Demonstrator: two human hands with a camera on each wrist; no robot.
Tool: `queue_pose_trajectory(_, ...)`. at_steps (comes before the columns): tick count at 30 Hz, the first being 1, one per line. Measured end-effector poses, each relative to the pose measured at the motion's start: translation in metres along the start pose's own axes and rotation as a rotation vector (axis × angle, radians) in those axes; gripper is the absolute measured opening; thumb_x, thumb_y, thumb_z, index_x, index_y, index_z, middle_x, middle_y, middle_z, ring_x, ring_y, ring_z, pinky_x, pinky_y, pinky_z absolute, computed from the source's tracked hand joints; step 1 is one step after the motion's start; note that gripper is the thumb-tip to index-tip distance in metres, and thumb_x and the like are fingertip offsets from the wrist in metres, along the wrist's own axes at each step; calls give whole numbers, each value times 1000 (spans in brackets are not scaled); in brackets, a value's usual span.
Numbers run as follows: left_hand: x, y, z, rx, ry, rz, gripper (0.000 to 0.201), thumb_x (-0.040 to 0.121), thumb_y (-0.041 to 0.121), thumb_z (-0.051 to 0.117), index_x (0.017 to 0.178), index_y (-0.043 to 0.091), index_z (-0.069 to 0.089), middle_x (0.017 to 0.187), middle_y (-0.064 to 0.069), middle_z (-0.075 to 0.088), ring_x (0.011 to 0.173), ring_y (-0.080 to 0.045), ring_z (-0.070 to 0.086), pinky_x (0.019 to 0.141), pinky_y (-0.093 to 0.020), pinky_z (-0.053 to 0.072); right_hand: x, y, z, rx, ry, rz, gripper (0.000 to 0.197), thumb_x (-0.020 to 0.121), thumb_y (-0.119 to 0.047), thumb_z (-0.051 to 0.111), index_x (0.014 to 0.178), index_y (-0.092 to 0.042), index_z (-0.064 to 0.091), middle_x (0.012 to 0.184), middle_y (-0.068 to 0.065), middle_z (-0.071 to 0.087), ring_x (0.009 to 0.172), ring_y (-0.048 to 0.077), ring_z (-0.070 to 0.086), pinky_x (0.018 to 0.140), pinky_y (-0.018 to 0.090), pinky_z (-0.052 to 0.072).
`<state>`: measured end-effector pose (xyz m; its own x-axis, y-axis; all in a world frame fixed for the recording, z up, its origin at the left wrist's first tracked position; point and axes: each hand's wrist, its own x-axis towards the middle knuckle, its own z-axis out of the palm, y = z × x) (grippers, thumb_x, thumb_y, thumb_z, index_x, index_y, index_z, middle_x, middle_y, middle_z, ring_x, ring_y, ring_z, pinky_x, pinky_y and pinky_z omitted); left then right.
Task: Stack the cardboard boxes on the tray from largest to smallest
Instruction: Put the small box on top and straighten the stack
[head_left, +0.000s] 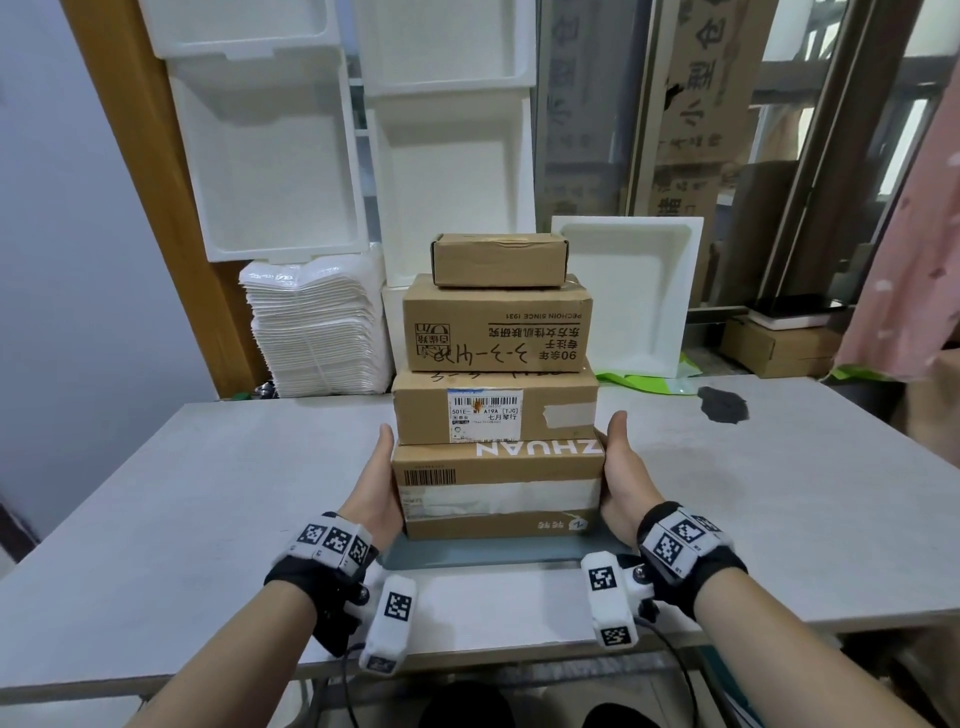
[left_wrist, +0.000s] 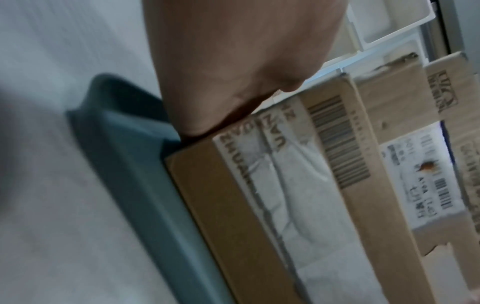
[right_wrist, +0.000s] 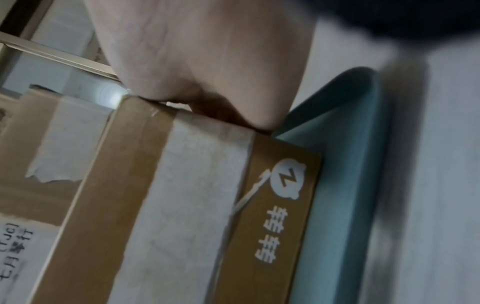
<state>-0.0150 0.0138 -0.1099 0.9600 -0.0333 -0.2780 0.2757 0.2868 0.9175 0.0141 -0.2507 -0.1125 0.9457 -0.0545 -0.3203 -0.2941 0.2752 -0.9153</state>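
While two hands (head_left: 376, 493) (head_left: 623, 483) flank them, four boxes (head_left: 497, 382) (stacked) top one tray (head_left: 488, 552).

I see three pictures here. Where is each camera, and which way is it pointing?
Head: worn on the head, looking down at four stacked cardboard boxes; left hand, right hand and both forearms show.
Left wrist: looks along the left hand at the bottom cardboard box on the teal plastic tray.
Right wrist: mirrors it; right hand shows.
All three views share that bottom box.
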Motion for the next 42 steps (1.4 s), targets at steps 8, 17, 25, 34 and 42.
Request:
queue_pose_trajectory(8, 2, -13, 0, -57, 7, 38, 72, 97, 66, 14, 129, 23, 62, 120, -9, 71, 114, -27, 65, 91, -41, 50, 1, 28, -6, -3, 36, -19, 63, 99, -65, 25, 105, -23, 71, 91, 1, 77, 99, 21, 68, 100, 40, 49)
queue_pose_trajectory(17, -5, -11, 4, -73, 27, 51, 71, 97, 65, 14, 126, 23, 64, 116, -8, 72, 109, -23, 67, 87, -38, 53, -6, 25, -4, -33, 54, -47, 64, 99, -66, 24, 99, -22, 71, 97, 0, 75, 102, 21, 68, 102, 38, 48)
queue_pose_trajectory(25, -11, -14, 8, -92, 56, 85, 65, 99, 62, 15, 114, 25, 66, 105, -4, 76, 99, -18, 70, 82, -34, 53, -12, 26, 1, -37, 71, -68, 61, 101, -63, 25, 99, -23, 70, 100, 0, 75, 93, 15, 69, 73, 28, 51)
queue_pose_trajectory(34, -13, -13, 8, -53, 72, 65, 69, 98, 64, 15, 117, 22, 66, 114, -8, 72, 104, -21, 67, 82, -35, 53, -16, 24, -1, -98, 59, -72, 62, 99, -66, 23, 99, -25, 70, 106, 0, 74, 100, 16, 67, 85, 29, 50)
queue_pose_trajectory(42, -17, 35, 0, -9, 83, 131, 99, 81, 83, 24, 152, 13, 33, 152, -9, 43, 139, -26, 41, 116, -50, 27, -24, -28, 0, -66, 55, -164, 77, 96, -71, 23, 142, -17, 54, 138, 2, 63, 124, 18, 60, 113, 41, 42)
